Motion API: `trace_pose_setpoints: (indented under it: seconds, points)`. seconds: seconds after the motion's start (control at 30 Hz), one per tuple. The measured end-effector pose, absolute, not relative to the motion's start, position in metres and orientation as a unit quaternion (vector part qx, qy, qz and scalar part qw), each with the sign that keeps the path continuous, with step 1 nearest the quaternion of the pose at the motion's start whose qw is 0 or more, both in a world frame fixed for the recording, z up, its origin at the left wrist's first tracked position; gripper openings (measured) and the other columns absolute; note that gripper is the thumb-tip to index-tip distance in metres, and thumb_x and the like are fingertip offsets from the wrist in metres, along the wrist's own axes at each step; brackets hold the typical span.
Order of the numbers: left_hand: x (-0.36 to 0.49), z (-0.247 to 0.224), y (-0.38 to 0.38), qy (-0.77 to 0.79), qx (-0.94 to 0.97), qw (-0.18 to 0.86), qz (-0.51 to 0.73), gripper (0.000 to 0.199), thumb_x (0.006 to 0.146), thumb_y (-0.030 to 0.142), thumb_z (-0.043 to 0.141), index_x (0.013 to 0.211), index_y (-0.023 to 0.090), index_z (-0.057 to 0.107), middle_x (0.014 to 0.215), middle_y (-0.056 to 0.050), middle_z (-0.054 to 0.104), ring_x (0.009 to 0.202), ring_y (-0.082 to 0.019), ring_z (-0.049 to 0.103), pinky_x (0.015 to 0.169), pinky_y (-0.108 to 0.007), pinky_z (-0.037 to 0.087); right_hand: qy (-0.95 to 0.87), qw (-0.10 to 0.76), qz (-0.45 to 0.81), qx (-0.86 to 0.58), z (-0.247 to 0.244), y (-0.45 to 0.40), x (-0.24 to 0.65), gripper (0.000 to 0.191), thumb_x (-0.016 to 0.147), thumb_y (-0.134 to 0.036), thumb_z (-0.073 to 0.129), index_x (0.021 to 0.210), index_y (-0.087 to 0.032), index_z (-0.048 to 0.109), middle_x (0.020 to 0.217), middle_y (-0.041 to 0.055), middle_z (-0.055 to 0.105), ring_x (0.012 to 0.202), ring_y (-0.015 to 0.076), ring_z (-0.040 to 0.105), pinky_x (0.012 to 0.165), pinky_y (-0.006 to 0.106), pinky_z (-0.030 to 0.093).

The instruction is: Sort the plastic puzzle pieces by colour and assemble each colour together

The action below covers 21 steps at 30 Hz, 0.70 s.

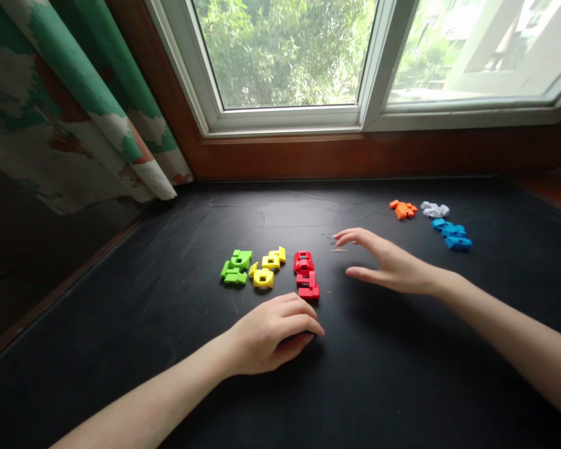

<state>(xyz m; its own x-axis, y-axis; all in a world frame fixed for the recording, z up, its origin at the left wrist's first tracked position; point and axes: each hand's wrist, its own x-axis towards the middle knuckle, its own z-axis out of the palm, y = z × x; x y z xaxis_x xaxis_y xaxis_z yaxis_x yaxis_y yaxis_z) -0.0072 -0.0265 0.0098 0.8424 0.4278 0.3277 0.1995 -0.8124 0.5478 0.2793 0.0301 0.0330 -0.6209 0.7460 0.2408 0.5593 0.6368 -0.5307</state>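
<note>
My left hand (278,333) rests low on the black surface, its fingers curled and closed, just below the red pieces (306,274); whatever lies under its fingers is hidden. Above the surface, right of the red pieces, my right hand (378,262) is open with thumb and fingers apart and nothing between them. Yellow pieces (267,267) lie left of the red ones, and green pieces (236,267) lie left of the yellow. Farther back on the right are orange pieces (403,209), white pieces (434,210) and blue pieces (452,234).
The black tabletop (168,324) reaches back to a brown wooden sill (280,156) below a white-framed window (285,120). A patterned curtain (98,112) hangs at the back left, its lower end touching the surface's edge.
</note>
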Motion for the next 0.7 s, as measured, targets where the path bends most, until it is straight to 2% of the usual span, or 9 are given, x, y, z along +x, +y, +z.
trace_pose_setpoints:
  seconds: [0.1,0.17,0.23,0.37,0.47,0.7]
  points:
    - [-0.009,0.009,-0.028,0.164,0.920,0.253,0.249,0.023,0.092,0.007,0.047,0.103,0.015,0.065,0.095,-0.010,0.070,0.086,-0.018,0.061,0.080,-0.029,0.052,-0.889,0.206,0.247,-0.325,0.029,0.023,0.235,0.061,0.084,-0.043,0.070,0.136,-0.024,0.045,0.151,0.0160,0.042,0.142,0.0309,0.037,0.113,0.051,0.036]
    - [-0.009,0.009,-0.028,0.161,0.917,0.254,0.260,0.023,0.090,0.004,0.048,0.102,0.015,0.065,0.093,-0.010,0.070,0.084,-0.018,0.061,0.078,-0.028,0.052,-0.897,0.190,0.236,-0.323,0.025,0.022,0.217,0.065,0.081,-0.043,0.074,0.135,-0.021,0.045,0.154,0.0197,0.036,0.144,0.0336,0.033,0.113,0.054,0.035]
    - [-0.010,0.009,-0.029,0.159,0.916,0.256,0.266,0.023,0.088,0.003,0.049,0.101,0.014,0.065,0.091,-0.009,0.070,0.082,-0.018,0.060,0.076,-0.028,0.051,-0.903,0.185,0.217,-0.322,0.022,0.023,0.206,0.061,0.078,-0.036,0.076,0.129,-0.019,0.048,0.150,0.0222,0.040,0.140,0.0353,0.038,0.110,0.054,0.037]
    - [-0.010,0.009,-0.029,0.157,0.915,0.264,0.260,0.022,0.088,0.003,0.049,0.100,0.014,0.065,0.090,-0.009,0.070,0.083,-0.018,0.059,0.077,-0.028,0.051,-0.904,0.204,0.205,-0.315,0.016,0.024,0.200,0.046,0.076,-0.024,0.072,0.117,-0.018,0.052,0.131,0.0176,0.055,0.123,0.0307,0.053,0.105,0.046,0.045]
    - [-0.009,0.010,-0.029,0.158,0.917,0.264,0.253,0.022,0.089,0.004,0.049,0.100,0.014,0.065,0.090,-0.009,0.069,0.083,-0.017,0.060,0.077,-0.028,0.051,-0.907,0.206,0.201,-0.308,0.016,0.023,0.204,0.039,0.077,-0.021,0.071,0.112,-0.020,0.053,0.125,0.0145,0.056,0.118,0.0281,0.054,0.102,0.042,0.047]
    - [-0.008,0.010,-0.029,0.159,0.918,0.268,0.247,0.023,0.091,0.006,0.047,0.102,0.015,0.064,0.091,-0.009,0.069,0.084,-0.018,0.060,0.077,-0.028,0.051,-0.913,0.189,0.178,-0.315,0.019,0.017,0.228,0.031,0.079,-0.026,0.072,0.104,-0.023,0.055,0.122,0.0125,0.057,0.118,0.0294,0.053,0.101,0.047,0.047]
